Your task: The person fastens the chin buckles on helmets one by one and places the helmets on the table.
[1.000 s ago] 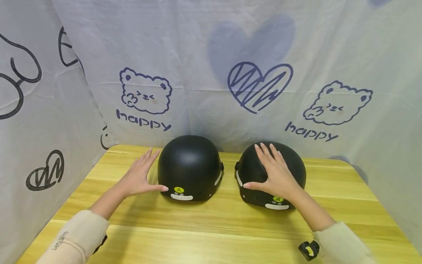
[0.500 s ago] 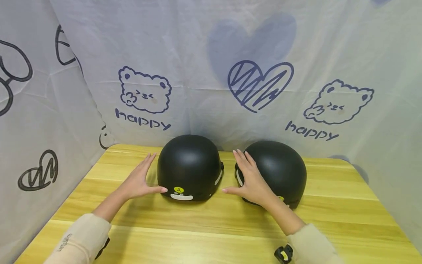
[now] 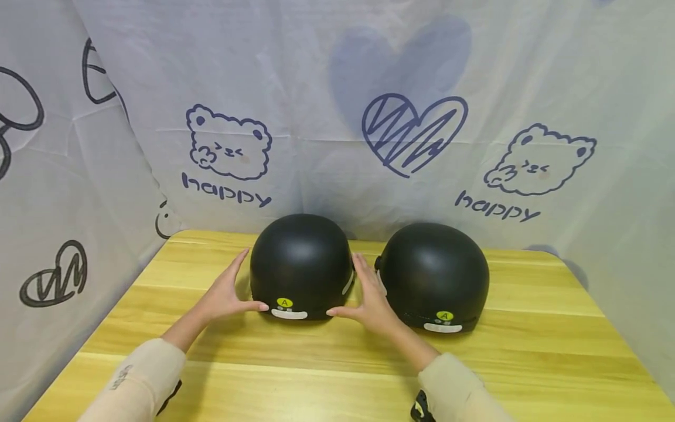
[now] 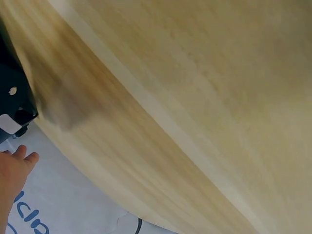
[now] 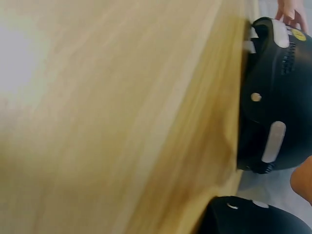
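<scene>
Two matte black helmets stand side by side on a wooden table. At the left helmet [image 3: 300, 258], my left hand [image 3: 224, 296] is held to its left side, fingers straight and thumb tip by its lower front rim. My right hand [image 3: 373, 302] reaches in between the helmets, with its straight fingers along the left helmet's right side and its thumb at the front rim. The right helmet [image 3: 435, 269] sits just beyond that hand. In the right wrist view, the left helmet [image 5: 287, 97] shows a pale side strip, and only a bit of the right hand [image 5: 303, 180] appears.
The wooden table [image 3: 295, 381] has its back edge close to a white cloth [image 3: 316, 70] printed with bears and hearts. More cloth hangs at the left and right sides. In the left wrist view, a dark cable [image 4: 139, 225] hangs by the table edge.
My right hand has moved left, from in front of the right helmet to the right side of the left helmet. The left hand has hardly moved; both helmets stay in place.
</scene>
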A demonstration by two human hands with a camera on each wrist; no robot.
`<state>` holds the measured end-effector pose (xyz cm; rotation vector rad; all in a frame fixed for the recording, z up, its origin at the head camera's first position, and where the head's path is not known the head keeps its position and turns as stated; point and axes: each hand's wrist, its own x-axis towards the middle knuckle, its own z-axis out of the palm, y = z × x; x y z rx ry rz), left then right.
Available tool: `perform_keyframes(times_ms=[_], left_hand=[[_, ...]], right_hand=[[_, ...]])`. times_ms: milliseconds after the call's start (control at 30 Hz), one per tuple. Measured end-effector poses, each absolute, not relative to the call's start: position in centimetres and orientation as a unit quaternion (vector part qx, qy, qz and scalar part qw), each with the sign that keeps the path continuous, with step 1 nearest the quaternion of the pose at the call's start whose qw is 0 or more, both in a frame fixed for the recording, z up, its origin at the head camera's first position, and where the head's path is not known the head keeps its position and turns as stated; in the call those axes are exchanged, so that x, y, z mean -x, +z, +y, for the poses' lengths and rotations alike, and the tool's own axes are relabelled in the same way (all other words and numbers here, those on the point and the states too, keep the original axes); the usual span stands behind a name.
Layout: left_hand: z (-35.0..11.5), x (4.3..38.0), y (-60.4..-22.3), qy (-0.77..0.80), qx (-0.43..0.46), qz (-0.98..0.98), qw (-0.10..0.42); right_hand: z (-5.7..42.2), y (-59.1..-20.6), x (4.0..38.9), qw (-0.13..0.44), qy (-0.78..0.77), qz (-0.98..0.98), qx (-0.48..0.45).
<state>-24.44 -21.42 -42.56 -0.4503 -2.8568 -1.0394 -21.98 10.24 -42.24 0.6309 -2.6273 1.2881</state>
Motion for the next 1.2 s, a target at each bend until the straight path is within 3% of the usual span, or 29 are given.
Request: perform_keyframes(times_ms=[1200], left_hand=[[-21.8, 25.8, -43.6, -0.374, 0.197, -0.906, -0.002]], right_hand=[[8.8, -46.2, 24.3, 0.067, 0.423, -0.881, -0.201]])
